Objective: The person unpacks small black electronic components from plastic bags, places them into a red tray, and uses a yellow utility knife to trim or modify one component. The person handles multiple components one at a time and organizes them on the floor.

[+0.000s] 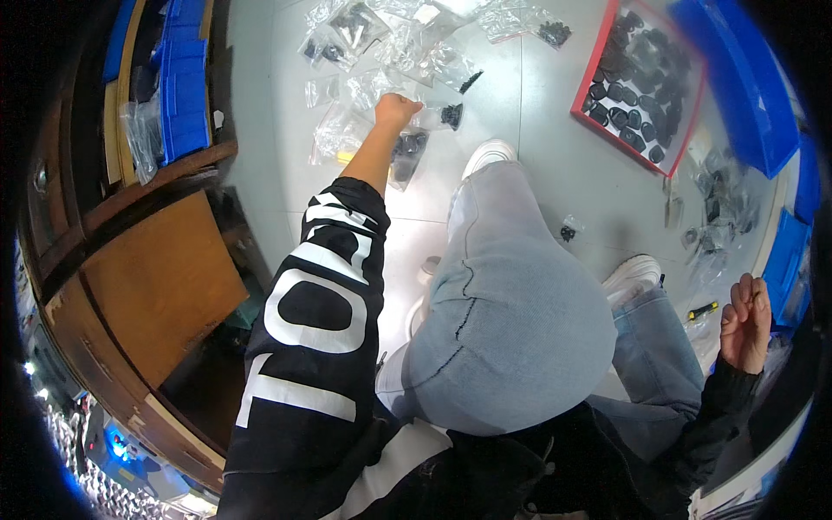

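The left hand [396, 111] reaches down to the grey tiled floor [498, 82], over a spread of clear plastic bags [412, 43] that lies ahead of the person, left of the middle. Its fingers are bent together just beside a small clear bag of black parts [450, 116]; whether they grasp any plastic, I cannot tell. Under the wrist lies a larger bag with dark pieces [409, 156], and a yellow item [345, 157] shows near it. The right hand [745, 325] is raised at the far right, fingers curled toward the palm; whether they close on something, I cannot tell. Near it is a yellow-and-black tool [703, 310], with more clear bags [719, 204] above that. A red-rimmed tray [620, 141] of black rounded parts [633, 117] stands at the upper right beside a blue bin [737, 87]. Another small bag with black bits [568, 230] lies between the person's 2 white shoes [490, 156]. Light blue jeans [529, 303] fill the middle, and a black sleeve [316, 303] with white lettering covers most of the left arm.
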Action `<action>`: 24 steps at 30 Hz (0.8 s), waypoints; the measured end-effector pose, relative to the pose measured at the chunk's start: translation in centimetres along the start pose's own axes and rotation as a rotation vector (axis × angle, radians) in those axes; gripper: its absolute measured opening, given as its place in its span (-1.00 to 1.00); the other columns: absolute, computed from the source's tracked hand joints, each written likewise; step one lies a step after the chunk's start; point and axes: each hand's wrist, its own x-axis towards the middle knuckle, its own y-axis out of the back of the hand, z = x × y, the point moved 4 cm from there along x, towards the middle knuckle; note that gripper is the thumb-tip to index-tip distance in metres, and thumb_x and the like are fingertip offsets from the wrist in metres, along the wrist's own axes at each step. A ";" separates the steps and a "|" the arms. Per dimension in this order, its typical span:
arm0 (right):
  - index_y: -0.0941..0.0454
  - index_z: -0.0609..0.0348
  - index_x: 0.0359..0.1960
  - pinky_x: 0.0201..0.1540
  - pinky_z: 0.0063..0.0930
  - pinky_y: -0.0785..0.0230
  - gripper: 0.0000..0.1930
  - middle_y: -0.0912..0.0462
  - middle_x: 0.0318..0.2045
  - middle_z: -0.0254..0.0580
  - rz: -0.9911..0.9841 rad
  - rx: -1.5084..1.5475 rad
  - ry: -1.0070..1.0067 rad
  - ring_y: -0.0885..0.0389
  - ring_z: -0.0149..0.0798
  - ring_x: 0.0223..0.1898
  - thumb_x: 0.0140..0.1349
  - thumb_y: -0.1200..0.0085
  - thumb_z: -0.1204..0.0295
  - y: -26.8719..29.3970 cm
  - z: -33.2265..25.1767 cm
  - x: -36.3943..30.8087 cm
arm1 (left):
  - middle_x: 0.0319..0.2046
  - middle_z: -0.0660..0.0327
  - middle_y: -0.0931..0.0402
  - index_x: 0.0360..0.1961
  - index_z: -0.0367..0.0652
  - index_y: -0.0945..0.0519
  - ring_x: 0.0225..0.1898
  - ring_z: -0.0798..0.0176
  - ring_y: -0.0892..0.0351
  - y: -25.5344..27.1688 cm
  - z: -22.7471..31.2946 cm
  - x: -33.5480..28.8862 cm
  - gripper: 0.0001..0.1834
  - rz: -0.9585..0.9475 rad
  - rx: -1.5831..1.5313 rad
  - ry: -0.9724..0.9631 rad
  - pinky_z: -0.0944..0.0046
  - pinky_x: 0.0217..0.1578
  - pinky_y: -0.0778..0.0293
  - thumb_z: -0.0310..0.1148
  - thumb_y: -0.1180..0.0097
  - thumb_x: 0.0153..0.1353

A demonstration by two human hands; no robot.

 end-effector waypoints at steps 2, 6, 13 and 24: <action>-0.24 0.15 -0.35 -0.50 -0.76 -0.13 -0.80 -0.18 -0.45 -0.36 -0.020 0.006 0.008 -0.13 -0.56 -0.53 0.18 -0.01 0.38 -0.3 0.2 0.1 | -0.64 0.23 -0.52 -0.53 -0.25 -0.61 -0.59 0.41 -0.47 0.3 -0.3 0.1 -0.77 0.010 -0.013 0.021 0.44 -0.53 -0.40 -0.30 -0.30 -0.14; -0.24 0.16 -0.34 -0.50 -0.76 -0.12 -0.80 -0.19 -0.44 -0.36 0.025 -0.030 0.007 -0.13 -0.56 -0.53 0.18 -0.01 0.39 0.0 -0.1 -0.2 | -0.64 0.23 -0.52 -0.57 -0.25 -0.60 -0.57 0.41 -0.47 -0.9 0.1 -0.5 -0.77 -0.034 -0.056 0.012 0.45 -0.51 -0.40 -0.30 -0.31 -0.14; -0.24 0.16 -0.30 -0.50 -0.76 -0.13 -0.82 -0.19 -0.43 -0.37 0.057 -0.034 0.006 -0.14 -0.55 -0.52 0.19 0.02 0.41 0.0 -0.2 -0.3 | -0.61 0.19 -0.56 -0.59 -0.20 -0.61 -0.54 0.31 -0.53 -0.7 1.8 -2.4 -0.69 0.024 0.113 0.020 0.32 -0.41 -0.43 -0.16 -0.35 -0.21; -0.24 0.15 -0.31 -0.50 -0.77 -0.11 -0.82 -0.18 -0.43 -0.37 0.038 -0.067 -0.010 -0.14 -0.56 -0.52 0.19 0.03 0.39 0.2 -0.2 0.0 | -0.52 0.05 -0.58 -0.59 -0.18 -0.64 -0.43 0.11 -0.58 -1.8 1.7 -1.4 -0.76 0.029 0.064 0.047 0.25 -0.31 -0.47 -0.23 -0.33 -0.26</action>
